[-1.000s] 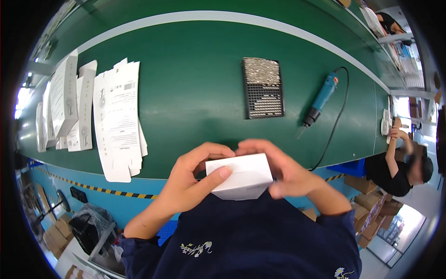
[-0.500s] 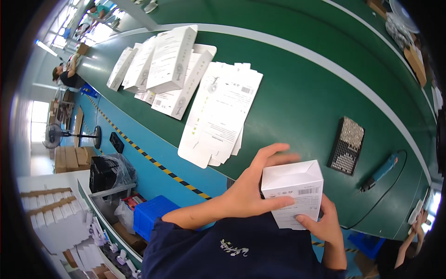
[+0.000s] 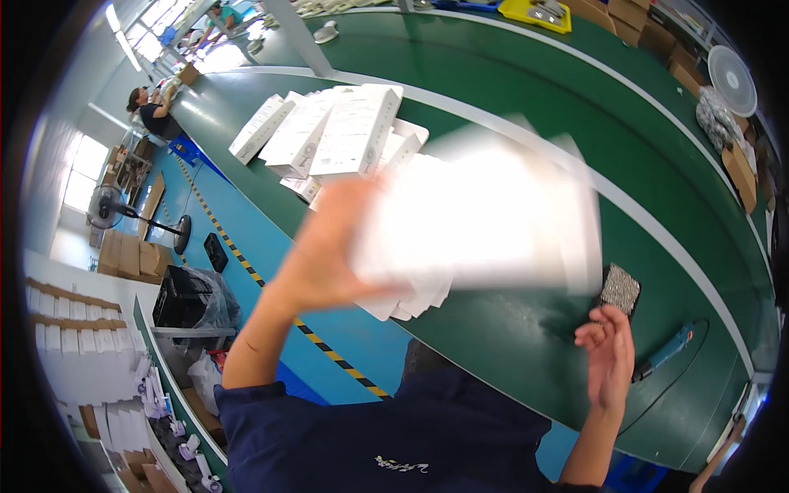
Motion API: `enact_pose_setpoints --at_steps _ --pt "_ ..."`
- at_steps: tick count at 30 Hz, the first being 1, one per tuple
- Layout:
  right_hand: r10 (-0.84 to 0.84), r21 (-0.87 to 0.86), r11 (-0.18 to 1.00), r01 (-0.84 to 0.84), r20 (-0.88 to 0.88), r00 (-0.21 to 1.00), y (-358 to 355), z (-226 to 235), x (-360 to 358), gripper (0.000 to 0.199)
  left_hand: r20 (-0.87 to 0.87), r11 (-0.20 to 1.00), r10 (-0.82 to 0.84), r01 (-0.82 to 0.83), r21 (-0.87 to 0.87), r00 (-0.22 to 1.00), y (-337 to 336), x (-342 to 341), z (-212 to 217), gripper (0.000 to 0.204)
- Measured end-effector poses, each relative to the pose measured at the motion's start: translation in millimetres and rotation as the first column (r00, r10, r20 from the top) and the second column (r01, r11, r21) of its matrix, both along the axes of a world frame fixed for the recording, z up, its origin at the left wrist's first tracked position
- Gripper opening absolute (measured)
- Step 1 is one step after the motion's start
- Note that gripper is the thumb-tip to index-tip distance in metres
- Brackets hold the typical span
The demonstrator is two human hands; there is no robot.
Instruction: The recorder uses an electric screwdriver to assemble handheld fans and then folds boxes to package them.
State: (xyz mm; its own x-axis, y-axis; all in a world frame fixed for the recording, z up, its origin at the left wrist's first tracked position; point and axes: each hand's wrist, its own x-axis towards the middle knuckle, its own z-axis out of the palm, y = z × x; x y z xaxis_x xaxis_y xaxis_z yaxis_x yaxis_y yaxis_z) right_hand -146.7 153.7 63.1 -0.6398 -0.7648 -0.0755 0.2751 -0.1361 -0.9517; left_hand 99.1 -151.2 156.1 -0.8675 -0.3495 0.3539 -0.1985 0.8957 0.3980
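Observation:
My left hand (image 3: 333,246) grips a white carton box (image 3: 485,218) at its left end and holds it up over the green table. Motion smears the box, so its print and flaps cannot be made out. Below and right of it, my right hand (image 3: 610,353) is empty, its fingers loosely curled and apart. Just beyond those fingers lies a black tray of small metal pieces (image 3: 620,286), partly covered by the hand. Flat white carton blanks (image 3: 423,300) show under the raised box, which hides most of them. Folded white boxes (image 3: 353,131) lie piled farther left.
A blue electric screwdriver (image 3: 670,349) with a black cable lies right of my right hand. Across the table's white divider (image 3: 649,218) stand a yellow tray (image 3: 538,15) and brown cartons. A fan (image 3: 107,205) stands on the blue floor at left. Other people work at the far left.
The white box has left my right hand and swung up and away from my body in my left. My right hand has let go and opened. The view has shifted.

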Motion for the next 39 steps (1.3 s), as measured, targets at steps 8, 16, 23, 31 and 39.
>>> enact_pose_setpoints --at_steps 8,16,23,31,39 --pt "0.052 0.194 0.978 -0.077 0.126 0.991 3.9 -48.4 42.4 0.018 -0.139 0.601 0.780 -0.667 0.440 0.610 -213.5 114.7 -10.3 0.092" --pt "0.055 0.314 0.948 -0.047 -0.016 0.998 -10.6 -51.5 55.1 0.016 0.175 0.431 0.881 -0.898 0.085 0.439 -311.5 134.3 -70.3 0.103" --pt "0.010 0.326 0.945 0.030 -0.119 0.993 -6.6 -55.8 64.0 0.015 0.269 0.638 0.698 -0.747 0.190 0.664 -311.1 113.1 -78.0 0.080" --pt "0.049 0.372 0.928 0.023 -0.182 0.982 -18.3 -52.4 61.5 0.015 0.159 0.758 0.578 -0.599 0.259 0.800 -285.8 110.5 -75.4 0.079" --pt "0.090 0.381 0.924 0.000 -0.217 0.972 -46.4 -50.3 56.9 0.016 -0.480 0.771 0.501 -0.624 -0.130 0.720 -210.5 55.5 -54.9 0.048"
